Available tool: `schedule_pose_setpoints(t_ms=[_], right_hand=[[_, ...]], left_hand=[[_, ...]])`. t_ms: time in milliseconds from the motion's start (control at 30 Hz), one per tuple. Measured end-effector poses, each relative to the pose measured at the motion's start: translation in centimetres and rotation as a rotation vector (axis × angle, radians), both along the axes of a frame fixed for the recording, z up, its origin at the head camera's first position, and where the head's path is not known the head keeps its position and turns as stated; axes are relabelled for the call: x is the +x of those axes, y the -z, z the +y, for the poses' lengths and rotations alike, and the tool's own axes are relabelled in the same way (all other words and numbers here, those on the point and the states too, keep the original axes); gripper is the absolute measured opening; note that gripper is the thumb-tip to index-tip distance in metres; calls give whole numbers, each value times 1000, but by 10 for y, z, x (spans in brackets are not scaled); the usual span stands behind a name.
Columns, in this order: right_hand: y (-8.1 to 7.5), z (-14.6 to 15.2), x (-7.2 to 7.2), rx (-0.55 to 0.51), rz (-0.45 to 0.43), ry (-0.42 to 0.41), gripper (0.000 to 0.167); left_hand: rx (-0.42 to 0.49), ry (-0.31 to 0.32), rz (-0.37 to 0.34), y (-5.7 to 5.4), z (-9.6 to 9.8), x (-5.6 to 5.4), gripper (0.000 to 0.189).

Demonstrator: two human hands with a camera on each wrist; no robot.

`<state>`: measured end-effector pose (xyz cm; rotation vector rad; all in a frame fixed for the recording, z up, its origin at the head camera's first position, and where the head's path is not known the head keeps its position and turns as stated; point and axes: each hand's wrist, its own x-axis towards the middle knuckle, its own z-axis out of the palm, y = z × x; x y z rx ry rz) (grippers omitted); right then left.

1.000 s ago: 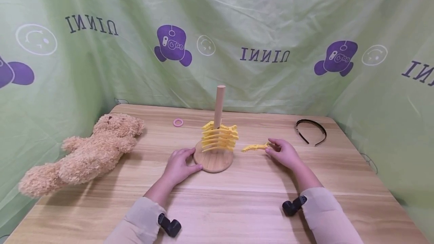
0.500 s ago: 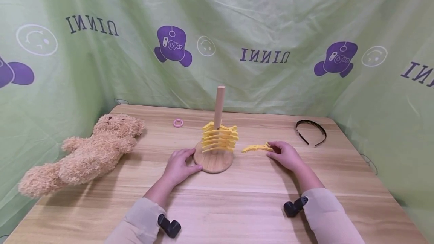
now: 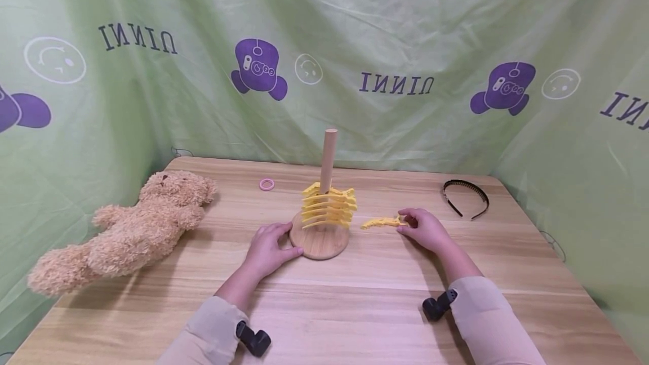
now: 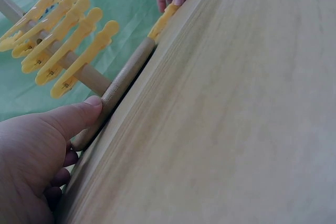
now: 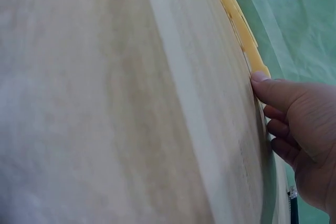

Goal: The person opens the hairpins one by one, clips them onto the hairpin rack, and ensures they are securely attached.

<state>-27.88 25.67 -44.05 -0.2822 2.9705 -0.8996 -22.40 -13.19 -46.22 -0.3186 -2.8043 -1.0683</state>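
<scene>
A round wooden stand with an upright rod is on the table, the rod bearing several yellow hair clips one above another. My left hand grips the left rim of its base; in the left wrist view the thumb presses the edge and the other fingers curl behind. To the right of the stand lies one more yellow hair clip, low over the tabletop. My right hand pinches its right end, and in the right wrist view the thumb overlaps that clip.
A fluffy tan teddy bear lies at the left. Near the back of the table are a pink ring and, at the right, a black headband. Green printed cloth hangs around the table.
My right hand has shifted slightly at the loose hair clip's end, and that clip has turned a little. My left hand and the stand have stayed in place.
</scene>
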Motion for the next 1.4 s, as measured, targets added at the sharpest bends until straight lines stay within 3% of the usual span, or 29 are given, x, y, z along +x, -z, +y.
schedule_pose_setpoints(t_ms=[233,433,633,833,1067,1400], right_hand=[[-1,1,3,8,-13,-3,44],[-1,4,7,-15,0,17,45],[-5,3,12,-54,-3,27,52],[-29,-5,15,-116,65,56,45],[-70,-16,22,-204,165,-9,45],[-108,-45,29,-83,289,-104,33]], left_hand=[[2,3,15,0,0,0,71],[11,11,88,2,0,2,70],[9,5,31,2,0,2,70],[-8,3,14,0,0,1,70],[-2,6,-2,0,0,0,70],[-10,4,-9,0,0,0,70]])
